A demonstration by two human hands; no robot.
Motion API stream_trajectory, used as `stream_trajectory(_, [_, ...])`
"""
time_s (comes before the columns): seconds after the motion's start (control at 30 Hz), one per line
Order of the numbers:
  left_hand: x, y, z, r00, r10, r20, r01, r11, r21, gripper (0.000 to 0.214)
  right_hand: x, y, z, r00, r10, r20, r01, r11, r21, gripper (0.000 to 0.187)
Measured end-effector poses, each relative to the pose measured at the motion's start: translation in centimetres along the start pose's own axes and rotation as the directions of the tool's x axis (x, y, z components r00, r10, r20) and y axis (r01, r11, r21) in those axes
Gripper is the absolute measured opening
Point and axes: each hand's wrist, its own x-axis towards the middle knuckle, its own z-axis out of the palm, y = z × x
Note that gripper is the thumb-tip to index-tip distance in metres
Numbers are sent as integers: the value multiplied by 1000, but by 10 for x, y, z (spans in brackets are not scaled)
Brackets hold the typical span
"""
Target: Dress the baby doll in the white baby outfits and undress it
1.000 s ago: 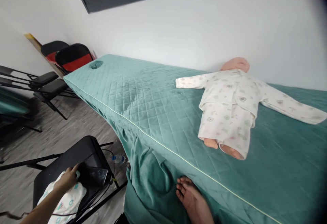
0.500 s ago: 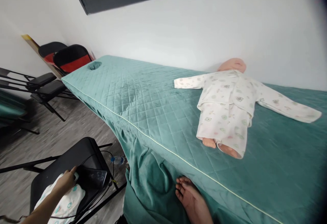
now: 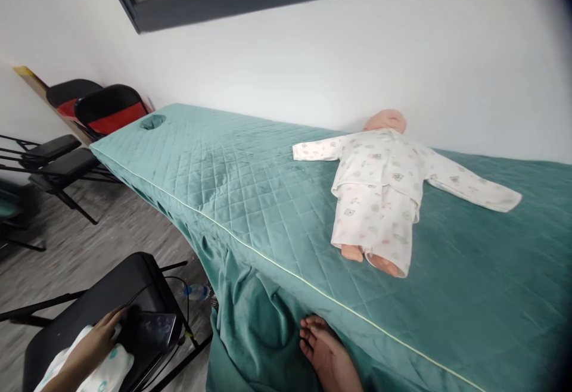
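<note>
A doll (image 3: 385,120) with a pink head lies on its back on the green bed. It wears a white printed top (image 3: 379,159) with long sleeves spread sideways and white printed bottoms (image 3: 373,219). My right hand (image 3: 328,347) rests palm up against the bed's hanging cover, its fingers loosely curled and nothing in it. At lower left, my left hand (image 3: 100,338) lies over a white cloth with teal marks (image 3: 111,368) on a black chair. Its fingers are stretched out toward a dark phone or tablet (image 3: 154,327); the thumb side is hidden.
The quilted green bed (image 3: 250,177) runs along the white wall, with a face hole (image 3: 153,121) at its far end. A black folding chair (image 3: 138,273) stands at lower left, with a cable across it. A plastic bottle (image 3: 196,292) lies on the floor. More folding chairs (image 3: 109,109) stand behind.
The view has shifted, so the doll and bed sit further left. My left hand has shifted slightly over the cloth. My right hand stays in its place by the cover.
</note>
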Motion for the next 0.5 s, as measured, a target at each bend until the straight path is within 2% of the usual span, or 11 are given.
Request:
stream_trajectory(0.17, [3,-17,9,999,-10,33,10,1000,0,48,3,1,0,1000,2,-1,-2,1000,-4,34])
stream_trajectory(0.4, [1,-24,12,1000,16,4,-16,1000,-13,49,5,0,-1,1000,10,-15,-10,1000,-14,36])
stream_trajectory(0.5, [0,-25,15,1000,-14,-13,14,1000,25,46,6,1,-3,1000,10,-13,-11,1000,-18,35])
